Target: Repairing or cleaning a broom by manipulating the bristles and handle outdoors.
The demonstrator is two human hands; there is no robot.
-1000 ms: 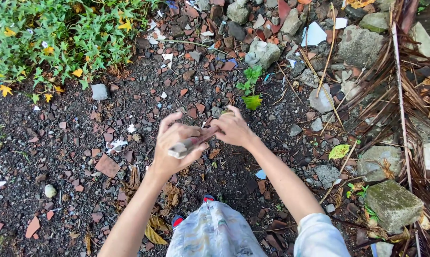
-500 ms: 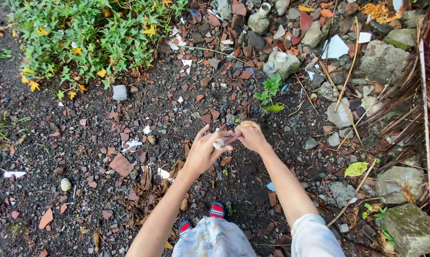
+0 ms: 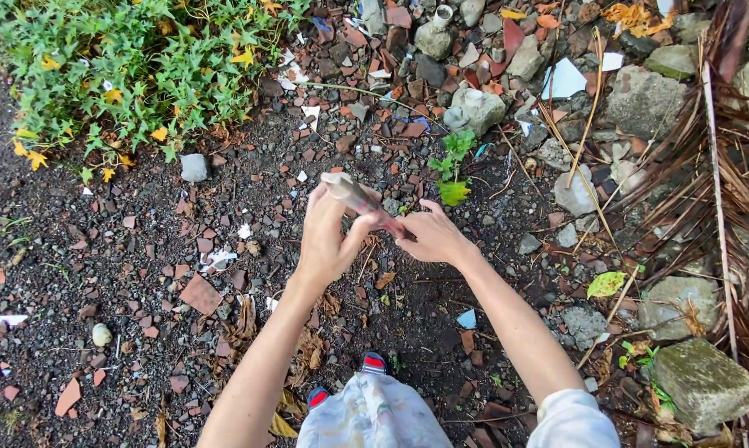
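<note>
Both hands hold one thing above the stony ground (image 3: 142, 274) — the left hand (image 3: 329, 241) is wrapped around a small dirty tube (image 3: 354, 197) (reddish, grey-tipped), and the right hand (image 3: 432, 236) pinches its lower end, seemingly twisting it apart.

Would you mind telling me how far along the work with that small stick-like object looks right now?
Done: the small cylindrical object is off the ground and up in front of the person. In hand: the left hand wraps around it, while the right hand pinches its lower end. Left: the two hands are on it together, so the handling is not finished, and the rubble-strewn ground below shows no sign of work.
</note>
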